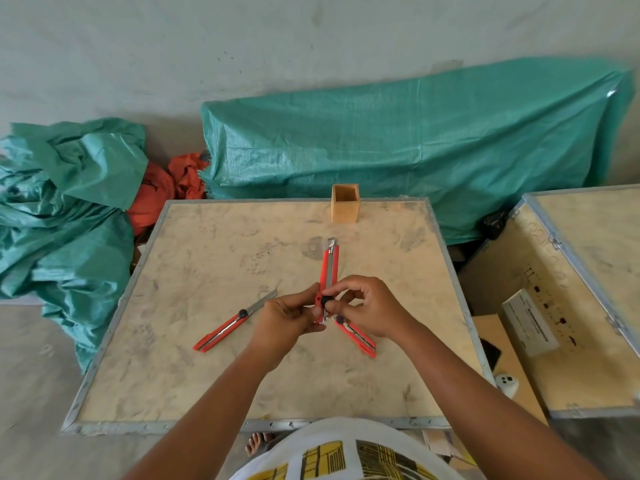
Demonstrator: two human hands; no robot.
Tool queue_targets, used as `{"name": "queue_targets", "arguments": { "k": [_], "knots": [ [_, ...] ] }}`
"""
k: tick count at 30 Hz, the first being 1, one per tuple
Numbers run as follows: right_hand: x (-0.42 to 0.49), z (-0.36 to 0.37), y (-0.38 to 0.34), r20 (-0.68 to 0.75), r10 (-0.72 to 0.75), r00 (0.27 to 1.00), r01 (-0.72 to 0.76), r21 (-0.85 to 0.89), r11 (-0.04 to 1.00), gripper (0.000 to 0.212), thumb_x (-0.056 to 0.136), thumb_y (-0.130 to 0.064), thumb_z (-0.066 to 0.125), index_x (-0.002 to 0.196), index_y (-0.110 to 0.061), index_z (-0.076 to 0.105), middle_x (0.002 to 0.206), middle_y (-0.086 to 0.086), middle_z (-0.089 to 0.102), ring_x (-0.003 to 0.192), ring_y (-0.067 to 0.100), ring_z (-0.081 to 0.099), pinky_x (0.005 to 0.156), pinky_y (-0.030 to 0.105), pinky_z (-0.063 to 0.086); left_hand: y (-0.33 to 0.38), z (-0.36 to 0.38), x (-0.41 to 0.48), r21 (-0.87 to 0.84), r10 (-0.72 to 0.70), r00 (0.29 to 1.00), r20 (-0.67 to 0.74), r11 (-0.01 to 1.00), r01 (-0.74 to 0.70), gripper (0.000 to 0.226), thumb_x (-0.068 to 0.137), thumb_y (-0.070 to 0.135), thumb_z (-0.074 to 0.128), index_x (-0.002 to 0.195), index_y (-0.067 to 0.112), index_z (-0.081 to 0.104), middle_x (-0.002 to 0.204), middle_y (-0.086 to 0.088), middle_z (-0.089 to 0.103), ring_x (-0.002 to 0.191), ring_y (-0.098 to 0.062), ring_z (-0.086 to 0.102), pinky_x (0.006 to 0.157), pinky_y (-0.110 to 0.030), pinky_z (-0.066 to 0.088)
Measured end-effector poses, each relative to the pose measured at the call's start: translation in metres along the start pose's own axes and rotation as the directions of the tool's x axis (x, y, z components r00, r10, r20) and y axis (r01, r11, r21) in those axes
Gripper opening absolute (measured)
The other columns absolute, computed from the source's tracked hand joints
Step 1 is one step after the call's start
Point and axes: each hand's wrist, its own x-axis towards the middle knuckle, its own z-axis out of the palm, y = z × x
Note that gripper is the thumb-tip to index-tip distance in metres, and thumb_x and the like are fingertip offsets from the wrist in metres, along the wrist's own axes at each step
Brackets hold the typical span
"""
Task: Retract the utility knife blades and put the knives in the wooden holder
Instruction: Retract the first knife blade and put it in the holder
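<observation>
Nearest to us is our white shirt with a yellow and black print (346, 455), and past it our two bare forearms reach over the plywood tabletop (207, 375) with its grey metal edging. Our left hand (287, 318) is curled around the lower end of a red utility knife (330, 268), fingers wrapped under the handle and thumb lying along its side. Our right hand (369, 306) pinches the black slider knob (326, 301) of that knife between thumb and forefinger, the other fingers bent loosely. We hold the knife above the table with its nose pointing away from us; only a short bit of metal shows at the tip.

A second red knife (227, 329) lies on the table just left of our left hand, its blade (265, 299) extended up and to the right. A third red knife (356, 336) lies below our right hand, partly hidden by it, so we cannot tell whether its blade is out.

At the far edge of the table stands the square wooden holder (344, 202), upright, well apart from the knives. Behind the table, green tarpaulin (415, 140) covers a long shape against the wall.
</observation>
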Motion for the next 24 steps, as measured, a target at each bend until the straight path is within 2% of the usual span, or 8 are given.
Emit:
{"name": "queue_targets", "arguments": {
  "k": [4,6,9,11,17,20,24],
  "knots": [
    [0.001,-0.01,0.003,-0.023,0.003,1.0,-0.003,-0.001,1.0,0.019,0.08,-0.021,0.085,0.089,-0.035,0.076,0.093,-0.013,0.076,0.079,0.016,0.072,0.072,0.031,0.063,0.001,0.012,0.003,0.007,0.008,1.0,-0.001,1.0,-0.008,0.043,0.087,-0.005,0.065,0.124,0.017,0.065,0.107,0.0,0.078,0.099,-0.023,0.073,0.081,-0.041,0.062],
    [0.001,-0.016,0.006,-0.002,-0.002,1.0,0.002,-0.021,1.0,0.019,0.081,-0.021,0.085,0.096,-0.032,0.077,0.097,-0.013,0.076,0.08,0.015,0.071,0.072,0.028,0.062,0.001,0.016,0.005,0.007,0.01,1.0,-0.007,1.0,-0.01,0.043,0.087,-0.005,0.065,0.124,0.017,0.066,0.108,-0.003,0.078,0.1,-0.025,0.073,0.081,-0.041,0.062],
    [0.004,-0.027,0.009,0.06,-0.021,0.998,0.023,-0.037,0.999,0.026,0.084,-0.018,0.082,0.108,-0.029,0.078,0.106,-0.011,0.075,0.085,0.015,0.072,0.08,0.031,0.063,0.001,0.022,0.006,-0.001,0.016,1.0,-0.014,1.0,-0.016,0.043,0.088,-0.007,0.063,0.119,0.022,0.068,0.107,-0.005,0.078,0.098,-0.024,0.074,0.081,-0.041,0.062],
    [0.007,-0.032,0.01,0.069,-0.02,0.997,0.024,-0.051,0.998,0.025,0.083,-0.019,0.082,0.106,-0.029,0.079,0.104,-0.011,0.076,0.087,0.015,0.072,0.083,0.034,0.063,0.002,0.025,0.008,-0.014,0.013,1.0,-0.018,1.0,-0.013,0.043,0.088,-0.008,0.063,0.119,0.021,0.068,0.106,-0.005,0.078,0.098,-0.023,0.074,0.08,-0.04,0.062],
    [0.017,-0.032,0.011,0.025,-0.014,1.0,0.014,0.001,1.0,0.017,0.08,-0.022,0.085,0.094,-0.024,0.076,0.094,-0.009,0.076,0.076,0.01,0.067,0.074,0.029,0.061,0.009,0.027,0.017,-0.004,0.011,0.999,-0.032,1.0,-0.011,0.044,0.087,-0.01,0.063,0.115,0.023,0.07,0.104,-0.002,0.079,0.096,-0.019,0.074,0.077,-0.036,0.063],
    [0.026,-0.033,0.012,0.009,-0.018,1.0,0.018,0.039,0.999,0.016,0.084,-0.023,0.082,0.099,-0.025,0.077,0.097,-0.009,0.077,0.079,0.013,0.071,0.077,0.031,0.062,0.014,0.026,0.026,0.016,0.02,0.999,-0.049,1.0,-0.019,0.044,0.086,-0.008,0.064,0.114,0.025,0.07,0.104,-0.002,0.079,0.096,-0.021,0.075,0.077,-0.038,0.063],
    [0.048,-0.043,0.012,-0.07,-0.002,0.998,0.012,0.147,0.989,0.023,0.092,-0.021,0.073,0.114,-0.025,0.076,0.107,-0.007,0.077,0.085,0.02,0.075,0.069,0.036,0.065,0.019,0.027,0.045,0.065,0.026,0.999,-0.029,0.998,-0.024,0.043,0.085,-0.006,0.067,0.121,0.018,0.068,0.107,-0.005,0.078,0.099,-0.024,0.074,0.079,-0.041,0.063]
  ]
}}
